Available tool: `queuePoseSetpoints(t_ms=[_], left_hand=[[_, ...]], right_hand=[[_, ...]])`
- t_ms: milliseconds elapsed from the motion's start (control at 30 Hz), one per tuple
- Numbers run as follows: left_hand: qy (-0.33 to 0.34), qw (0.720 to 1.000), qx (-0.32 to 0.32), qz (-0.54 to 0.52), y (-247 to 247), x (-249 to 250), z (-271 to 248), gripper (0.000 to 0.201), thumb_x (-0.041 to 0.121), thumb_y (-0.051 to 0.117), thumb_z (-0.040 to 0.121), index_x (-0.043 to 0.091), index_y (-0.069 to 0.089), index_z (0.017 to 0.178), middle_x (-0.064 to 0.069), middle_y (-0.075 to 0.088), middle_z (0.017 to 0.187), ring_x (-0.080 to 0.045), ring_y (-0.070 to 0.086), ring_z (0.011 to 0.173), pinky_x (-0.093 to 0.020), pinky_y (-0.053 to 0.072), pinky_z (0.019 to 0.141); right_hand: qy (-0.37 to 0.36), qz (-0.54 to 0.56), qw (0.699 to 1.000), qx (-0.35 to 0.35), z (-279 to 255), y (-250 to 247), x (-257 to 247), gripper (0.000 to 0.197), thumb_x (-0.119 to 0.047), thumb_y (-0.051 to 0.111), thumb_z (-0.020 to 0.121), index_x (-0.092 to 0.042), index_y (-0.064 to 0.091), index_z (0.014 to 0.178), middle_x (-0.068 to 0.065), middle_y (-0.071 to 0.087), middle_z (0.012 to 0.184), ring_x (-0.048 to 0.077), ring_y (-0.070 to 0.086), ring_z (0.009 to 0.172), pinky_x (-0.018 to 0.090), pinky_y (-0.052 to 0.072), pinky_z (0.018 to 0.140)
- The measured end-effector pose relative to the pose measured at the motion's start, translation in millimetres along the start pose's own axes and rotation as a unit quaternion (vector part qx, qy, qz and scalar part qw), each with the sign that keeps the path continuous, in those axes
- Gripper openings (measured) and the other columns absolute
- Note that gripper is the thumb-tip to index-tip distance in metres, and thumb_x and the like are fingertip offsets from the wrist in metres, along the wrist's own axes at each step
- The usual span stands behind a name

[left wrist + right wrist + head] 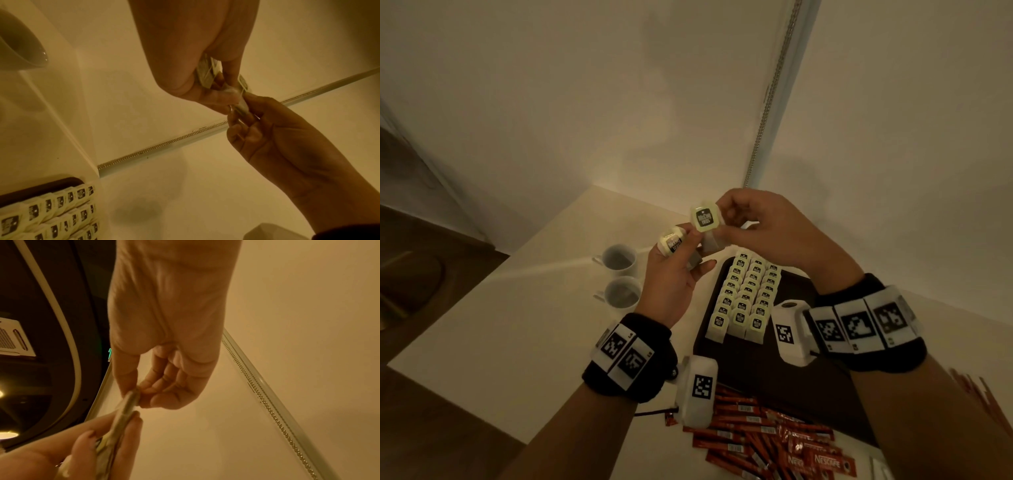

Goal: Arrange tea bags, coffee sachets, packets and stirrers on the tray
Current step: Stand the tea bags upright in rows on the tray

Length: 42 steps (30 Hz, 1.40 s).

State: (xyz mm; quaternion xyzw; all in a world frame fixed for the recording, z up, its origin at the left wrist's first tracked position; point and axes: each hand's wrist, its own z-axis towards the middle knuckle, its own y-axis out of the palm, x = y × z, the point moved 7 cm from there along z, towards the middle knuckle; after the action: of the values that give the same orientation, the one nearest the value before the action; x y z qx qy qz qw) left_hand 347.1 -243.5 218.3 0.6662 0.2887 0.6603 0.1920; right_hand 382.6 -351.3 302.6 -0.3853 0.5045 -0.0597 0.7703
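Both hands are up above the table (482,329), over the far end of the dark tray (808,387). The right hand (767,233) is pinching one tea bag (703,217) by its edge, label facing up. The left hand (674,274) has its fingers wrapped round a small stack of tea bags (671,241), right beside that one. Three neat rows of tea bags (746,298) already fill the tray's far-left part. Red coffee sachets (756,431) lie piled at the table's near edge, and two white cups (619,277) sit left of the tray.
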Motion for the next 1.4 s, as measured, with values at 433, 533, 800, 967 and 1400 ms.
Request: queuePoseSetpoints(t_ms=[433,533,800,967,1400], left_hand=[[0.022,0.998,-0.001,0.051,2,0,2,0.012,0.01,0.053,0.092,0.017,0.06,0.085,0.003,0.069,0.077,-0.01,0.069,0.074,-0.02,0.052,0.054],[0.03,0.998,-0.004,0.057,4,2,3,0.013,0.009,0.052,0.092,0.017,0.059,0.084,0.003,0.07,0.076,-0.01,0.069,0.073,-0.021,0.051,0.053],[0.028,0.998,-0.017,0.056,6,2,5,0.006,0.017,0.055,0.089,0.012,0.058,0.09,-0.012,0.065,0.091,-0.013,0.068,0.074,-0.022,0.052,0.055],[0.026,0.998,-0.026,0.054,9,3,4,0.007,0.015,0.052,0.092,0.014,0.058,0.088,0.0,0.07,0.08,-0.011,0.069,0.071,-0.021,0.052,0.055],[0.019,0.997,-0.066,0.044,18,-6,3,0.024,0.014,0.066,0.071,0.01,0.064,0.095,-0.001,0.073,0.082,-0.014,0.071,0.076,-0.019,0.053,0.062]], right_hand=[[0.005,0.027,0.998,0.052,1,-9,3,0.018,-0.032,0.069,0.082,-0.016,0.063,0.083,-0.003,0.062,0.075,0.005,0.057,0.065,0.017,0.048,0.061],[0.012,0.023,0.998,0.051,2,-8,5,0.018,-0.033,0.068,0.083,-0.016,0.066,0.087,-0.001,0.065,0.079,0.004,0.057,0.066,0.019,0.048,0.061],[0.021,0.036,0.997,0.068,4,-12,8,0.012,-0.027,0.071,0.082,-0.017,0.065,0.081,0.001,0.063,0.073,0.01,0.057,0.063,0.025,0.049,0.058],[0.035,0.051,0.996,0.067,4,-12,11,0.013,-0.025,0.073,0.08,-0.016,0.063,0.079,-0.003,0.059,0.07,0.01,0.056,0.062,0.026,0.05,0.056],[0.017,0.088,0.994,0.067,7,-14,3,0.005,-0.015,0.068,0.084,-0.016,0.066,0.088,-0.005,0.063,0.07,0.004,0.058,0.055,0.02,0.049,0.056]])
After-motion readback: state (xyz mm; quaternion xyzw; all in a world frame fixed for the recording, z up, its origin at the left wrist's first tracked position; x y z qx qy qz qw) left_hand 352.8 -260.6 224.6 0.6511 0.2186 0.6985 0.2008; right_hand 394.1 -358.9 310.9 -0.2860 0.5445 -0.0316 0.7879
